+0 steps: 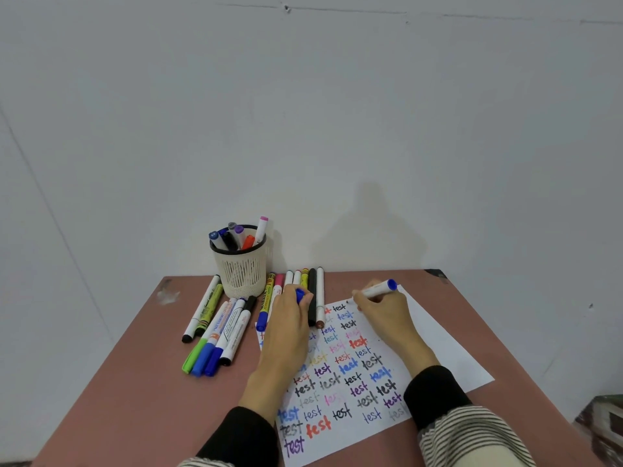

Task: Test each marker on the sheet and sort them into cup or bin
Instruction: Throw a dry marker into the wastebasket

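A white sheet (435, 335) covered with several coloured "test" words lies on the brown table. My right hand (382, 313) grips a white marker with a blue end (379, 288), its tip down at the sheet's far edge. My left hand (290, 318) rests on the sheet's left side and pinches the blue cap (299, 295). A cream mesh cup (241, 269) at the back holds several markers. Loose markers lie in a pile (219, 328) left of the sheet and in a row (312, 291) behind it. No bin is in view.
The table (141, 382) stands against a white wall. Its far right corner (436, 274) is chipped. A patterned object (603, 423) shows at the lower right edge, off the table.
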Demonstrator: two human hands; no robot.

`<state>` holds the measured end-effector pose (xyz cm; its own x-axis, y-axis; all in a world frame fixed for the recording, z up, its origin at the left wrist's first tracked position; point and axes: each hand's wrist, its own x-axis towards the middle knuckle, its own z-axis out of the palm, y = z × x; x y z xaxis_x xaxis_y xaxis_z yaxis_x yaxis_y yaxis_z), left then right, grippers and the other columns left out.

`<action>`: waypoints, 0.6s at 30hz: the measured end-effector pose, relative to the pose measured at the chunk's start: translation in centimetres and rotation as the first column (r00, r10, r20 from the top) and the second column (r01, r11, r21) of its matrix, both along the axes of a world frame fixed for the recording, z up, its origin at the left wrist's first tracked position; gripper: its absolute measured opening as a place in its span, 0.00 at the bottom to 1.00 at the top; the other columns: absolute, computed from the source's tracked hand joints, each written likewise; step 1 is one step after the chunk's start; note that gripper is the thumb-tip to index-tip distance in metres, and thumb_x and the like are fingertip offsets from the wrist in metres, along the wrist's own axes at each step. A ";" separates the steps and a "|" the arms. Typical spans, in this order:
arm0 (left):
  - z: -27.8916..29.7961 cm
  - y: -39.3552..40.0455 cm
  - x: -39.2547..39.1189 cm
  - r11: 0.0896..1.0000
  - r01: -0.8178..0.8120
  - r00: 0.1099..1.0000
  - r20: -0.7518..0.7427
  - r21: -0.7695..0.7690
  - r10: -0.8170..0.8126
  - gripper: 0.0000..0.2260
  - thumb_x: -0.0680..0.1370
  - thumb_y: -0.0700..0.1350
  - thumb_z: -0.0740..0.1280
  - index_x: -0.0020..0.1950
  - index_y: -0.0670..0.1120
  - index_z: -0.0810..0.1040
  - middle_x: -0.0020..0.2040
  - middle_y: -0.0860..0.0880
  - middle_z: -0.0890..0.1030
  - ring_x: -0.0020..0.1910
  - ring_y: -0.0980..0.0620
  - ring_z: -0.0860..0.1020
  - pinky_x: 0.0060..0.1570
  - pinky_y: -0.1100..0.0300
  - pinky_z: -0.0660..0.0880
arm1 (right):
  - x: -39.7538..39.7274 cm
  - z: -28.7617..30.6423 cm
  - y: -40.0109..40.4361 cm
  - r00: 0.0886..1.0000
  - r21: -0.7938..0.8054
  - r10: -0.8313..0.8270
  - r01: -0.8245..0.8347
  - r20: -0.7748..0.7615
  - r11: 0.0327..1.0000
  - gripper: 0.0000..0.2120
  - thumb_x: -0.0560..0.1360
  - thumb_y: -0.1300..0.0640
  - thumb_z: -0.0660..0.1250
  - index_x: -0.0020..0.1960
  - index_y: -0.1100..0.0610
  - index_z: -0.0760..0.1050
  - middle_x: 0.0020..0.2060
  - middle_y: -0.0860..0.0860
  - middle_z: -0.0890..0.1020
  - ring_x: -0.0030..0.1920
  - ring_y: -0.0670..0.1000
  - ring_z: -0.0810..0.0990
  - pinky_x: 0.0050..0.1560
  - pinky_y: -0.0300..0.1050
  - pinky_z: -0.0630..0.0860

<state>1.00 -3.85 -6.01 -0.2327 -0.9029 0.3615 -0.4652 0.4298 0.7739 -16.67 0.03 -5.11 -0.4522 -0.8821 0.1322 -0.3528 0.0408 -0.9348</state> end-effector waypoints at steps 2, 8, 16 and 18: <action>0.0 0.0 0.0 1.000 0.001 1.000 -0.001 -0.010 -0.001 0.08 0.84 0.51 0.55 0.56 0.49 0.70 0.46 0.51 0.74 0.45 0.57 0.72 0.40 0.66 0.66 | 0.0 -0.1 0.1 1.000 -0.005 -0.004 0.004 -0.023 1.000 0.09 0.77 0.56 0.68 0.42 0.61 0.76 0.39 0.58 0.82 0.42 0.56 0.82 0.38 0.42 0.75; 0.0 -0.1 0.0 1.000 0.003 1.000 0.024 -0.029 -0.003 0.08 0.84 0.51 0.55 0.56 0.50 0.70 0.46 0.52 0.73 0.45 0.57 0.71 0.40 0.67 0.66 | 0.1 -0.1 0.1 0.999 0.018 0.004 -0.003 -0.046 1.000 0.09 0.76 0.58 0.68 0.40 0.62 0.74 0.34 0.53 0.78 0.36 0.49 0.77 0.36 0.40 0.71; 0.0 -0.1 0.0 0.999 0.025 1.000 0.012 -0.020 -0.025 0.08 0.84 0.51 0.56 0.56 0.49 0.70 0.46 0.51 0.75 0.45 0.56 0.73 0.42 0.66 0.68 | 0.0 -0.1 0.1 1.000 -0.005 0.002 -0.002 -0.011 1.000 0.09 0.77 0.57 0.68 0.43 0.62 0.76 0.37 0.59 0.80 0.38 0.50 0.78 0.39 0.42 0.73; 0.0 -0.1 0.1 0.999 0.028 1.000 0.012 -0.022 -0.028 0.08 0.84 0.51 0.56 0.56 0.50 0.70 0.46 0.50 0.75 0.45 0.56 0.73 0.41 0.65 0.68 | 0.0 -0.1 0.1 1.000 -0.002 -0.009 0.009 -0.014 1.000 0.09 0.77 0.57 0.67 0.43 0.63 0.76 0.35 0.57 0.79 0.37 0.50 0.78 0.39 0.41 0.73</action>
